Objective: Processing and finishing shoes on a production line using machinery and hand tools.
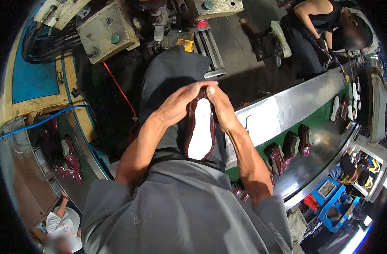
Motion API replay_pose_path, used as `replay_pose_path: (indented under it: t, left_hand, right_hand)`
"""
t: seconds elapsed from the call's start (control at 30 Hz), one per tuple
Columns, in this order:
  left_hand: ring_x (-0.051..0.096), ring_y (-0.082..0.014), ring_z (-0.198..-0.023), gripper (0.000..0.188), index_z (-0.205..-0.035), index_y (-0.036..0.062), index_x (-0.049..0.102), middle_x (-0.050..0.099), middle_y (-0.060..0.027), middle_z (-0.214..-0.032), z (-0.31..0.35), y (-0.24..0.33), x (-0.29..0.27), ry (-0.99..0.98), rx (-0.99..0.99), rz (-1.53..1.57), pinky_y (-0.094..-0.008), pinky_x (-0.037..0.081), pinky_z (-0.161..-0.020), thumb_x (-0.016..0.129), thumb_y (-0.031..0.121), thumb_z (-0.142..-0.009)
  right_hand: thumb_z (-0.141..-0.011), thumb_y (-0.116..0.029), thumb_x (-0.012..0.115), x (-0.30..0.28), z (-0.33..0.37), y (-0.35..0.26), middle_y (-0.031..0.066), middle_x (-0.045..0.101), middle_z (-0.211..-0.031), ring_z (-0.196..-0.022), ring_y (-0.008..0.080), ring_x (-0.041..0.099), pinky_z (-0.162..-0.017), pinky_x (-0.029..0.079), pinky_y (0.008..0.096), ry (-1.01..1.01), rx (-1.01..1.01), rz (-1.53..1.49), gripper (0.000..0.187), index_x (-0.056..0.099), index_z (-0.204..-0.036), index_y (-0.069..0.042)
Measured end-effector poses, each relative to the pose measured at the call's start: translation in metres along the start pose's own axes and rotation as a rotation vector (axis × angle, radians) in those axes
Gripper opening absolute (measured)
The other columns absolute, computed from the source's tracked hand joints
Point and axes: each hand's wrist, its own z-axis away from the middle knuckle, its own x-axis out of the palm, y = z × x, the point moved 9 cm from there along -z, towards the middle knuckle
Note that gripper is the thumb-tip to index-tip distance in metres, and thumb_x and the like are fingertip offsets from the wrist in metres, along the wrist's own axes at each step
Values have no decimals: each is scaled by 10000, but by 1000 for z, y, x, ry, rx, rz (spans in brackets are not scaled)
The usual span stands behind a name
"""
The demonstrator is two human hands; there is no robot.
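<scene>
A dark red shoe upper (202, 131) rests upside down on my lap, with its white insole board facing up and the red material turned in around the rim. My left hand (180, 101) curves around its far end from the left, fingers wrapped over the tip. From the other side my right hand (221, 106) grips the same end, thumb pressed at the tip. Both hands meet there, and the fingers beneath are partly hidden. The wide end points toward my body.
On my right runs a green conveyor (261, 146) with a metal edge (282, 106), carrying several dark red shoes (291, 146). White soles lie farther along, near a gloved co-worker (314, 36). More red shoes (70, 156) lie left. A control box (106, 34) stands ahead; another person (62, 224) is behind-left.
</scene>
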Motion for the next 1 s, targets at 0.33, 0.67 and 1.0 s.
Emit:
replay_pose_path:
  t: [0.33,0.67,1.0]
  left_hand:
    - [592,-208,-1280,349,-1413,-23,605,641,-98,-1364,-9,15,11,-89,287,-766,-353,454,-1131,567,152,-1114]
    - [575,-206,-1366,396,-1449,-17,628,633,-99,-1427,-19,2,-8,-48,31,-431,-355,423,-1187,541,209,-1135]
    - [525,-246,-1420,510,-1588,18,490,565,-134,-1514,-15,8,-1,-14,202,-803,-374,379,-1226,509,268,-1143]
  right_hand:
    - [-1182,-380,482,4,15,-7,101,653,-1348,-1260,206,590,-1133,439,358,-59,51,-329,501,572,-1475,18]
    - [-1183,-390,487,-7,7,-3,69,669,-1235,-1138,163,606,-1011,492,330,130,-57,143,477,631,-1396,12]
    - [-1172,-275,514,-15,13,8,154,640,-1449,-1344,261,607,-1164,440,371,67,-111,185,455,546,-1529,5]
